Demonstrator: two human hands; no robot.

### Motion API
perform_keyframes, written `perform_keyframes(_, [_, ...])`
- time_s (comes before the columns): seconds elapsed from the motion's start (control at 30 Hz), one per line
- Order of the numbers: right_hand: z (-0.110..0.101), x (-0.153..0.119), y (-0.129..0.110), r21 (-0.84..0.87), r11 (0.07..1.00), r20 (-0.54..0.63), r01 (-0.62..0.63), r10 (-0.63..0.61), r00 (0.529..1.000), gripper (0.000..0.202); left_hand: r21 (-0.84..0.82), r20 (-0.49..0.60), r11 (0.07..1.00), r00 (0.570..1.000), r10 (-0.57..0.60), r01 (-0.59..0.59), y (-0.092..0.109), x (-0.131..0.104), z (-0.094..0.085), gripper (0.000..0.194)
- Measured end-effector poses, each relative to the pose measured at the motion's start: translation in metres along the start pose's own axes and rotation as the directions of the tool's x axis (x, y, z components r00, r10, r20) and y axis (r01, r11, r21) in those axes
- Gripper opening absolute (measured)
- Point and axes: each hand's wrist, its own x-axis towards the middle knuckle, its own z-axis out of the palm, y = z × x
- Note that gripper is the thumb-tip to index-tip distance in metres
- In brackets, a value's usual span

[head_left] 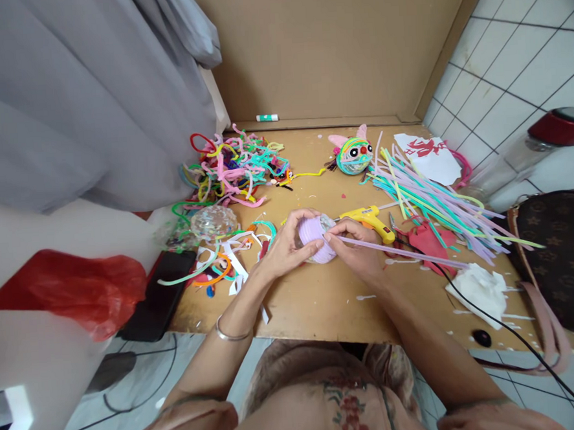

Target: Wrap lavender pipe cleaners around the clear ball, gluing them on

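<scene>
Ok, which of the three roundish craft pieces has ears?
Multicoloured ball, far side: two pink ears on top. The lilac-wound ball between left hand and right hand, and the clear lump at left, show none.

No text can be read

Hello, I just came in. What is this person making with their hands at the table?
The left hand holds a ball wrapped partly in lilac strands, with a clear, shiny part still uncovered. The right hand pinches a long lilac strip against the ball. Behind them on the table lie a yellow glue gun and a decorated ball with pink ears and round eyes. Colourful strips are spread to the right, and a tangled heap sits to the left.
</scene>
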Motion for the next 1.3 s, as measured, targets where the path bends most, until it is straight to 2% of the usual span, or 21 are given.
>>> perform_keyframes(0.63, [-0.0019, 0.0003, 0.0036, 0.001, 1.000, 0.023, 0.029, -0.029, 0.999, 0.011, 0.078, 0.028, 0.995, 0.998, 0.053, -0.055, 0.0037, 0.0039, 0.0006, 0.026])
perform_keyframes(0.8, [-0.0015, -0.0001, 0.0021, -0.019, 1.000, 0.028, 0.021, -0.021, 0.999, 0.011, 0.104, 0.047, 0.992, 0.997, 0.067, -0.072, 0.0051, 0.0042, -0.0010, 0.026])
perform_keyframes(1.03, [0.0019, -0.0003, 0.0020, 0.005, 1.000, -0.023, 0.017, -0.017, 1.000, 0.011, 0.106, 0.044, 0.990, 0.995, 0.085, -0.089, 0.0011, 0.0018, 0.0003, 0.024])
perform_keyframes(1.3, [0.0002, 0.0002, 0.0019, -0.020, 0.999, -0.011, 0.033, -0.033, 0.999, 0.011, 0.125, 0.032, 0.986, 0.994, 0.106, -0.109, -0.0005, 0.0019, 0.0024, 0.027])
